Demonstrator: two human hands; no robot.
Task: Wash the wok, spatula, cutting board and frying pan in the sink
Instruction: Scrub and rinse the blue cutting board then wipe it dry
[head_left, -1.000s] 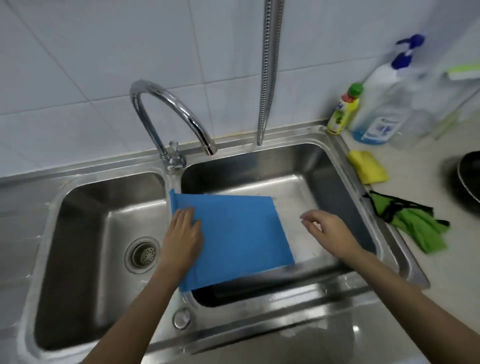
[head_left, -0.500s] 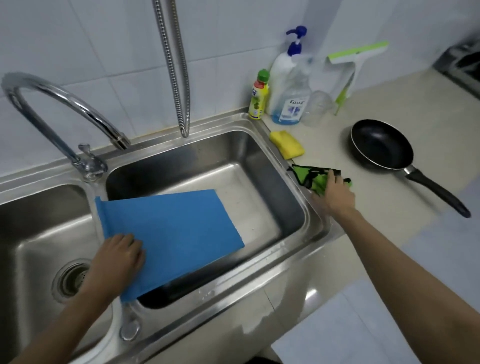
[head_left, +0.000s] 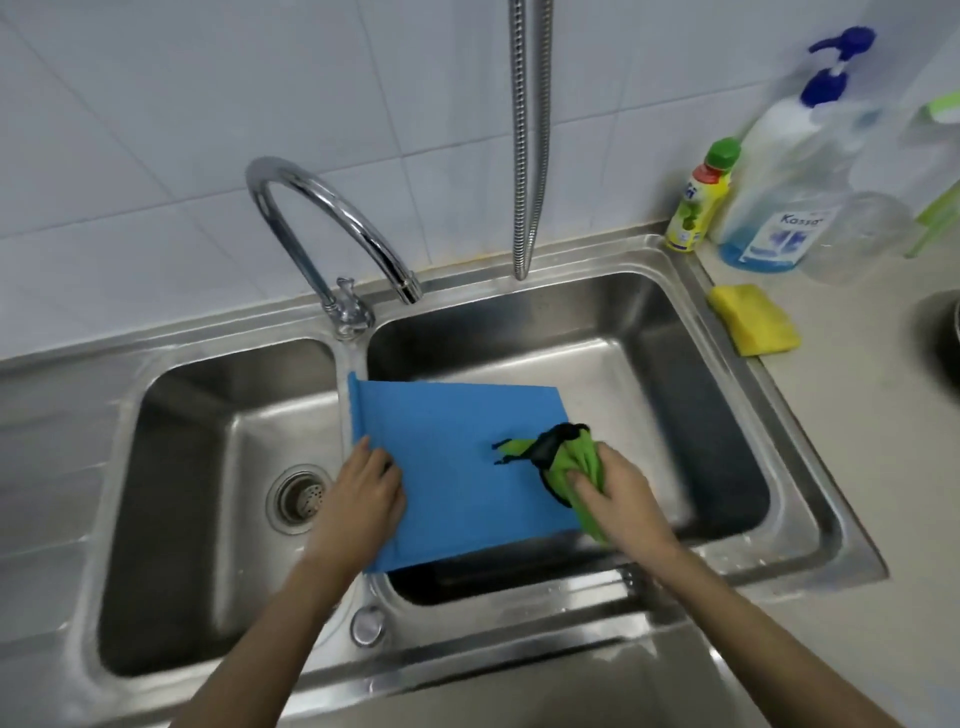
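Note:
A thin blue cutting board (head_left: 457, 457) leans in the right basin of the double steel sink (head_left: 810, 467), its left edge propped on the divider. My left hand (head_left: 363, 499) presses flat on the board's lower left corner. My right hand (head_left: 618, 493) is closed on a green cloth with black trim (head_left: 566, 457), which touches the board's right side. The dark rim of the frying pan (head_left: 948, 338) shows at the right edge of the frame. No wok or spatula is in view.
The chrome tap (head_left: 332, 218) arches over the right basin with no water running. A metal hose (head_left: 524, 135) hangs behind. A yellow sponge (head_left: 753, 319), a small yellow bottle (head_left: 701, 197) and a pump soap bottle (head_left: 784, 171) stand at the back right. The left basin has a drain strainer (head_left: 298, 496).
My right hand went to the counter, picked up the green cloth and brought it onto the cutting board. My left hand stayed on the board. The view swung right, then back.

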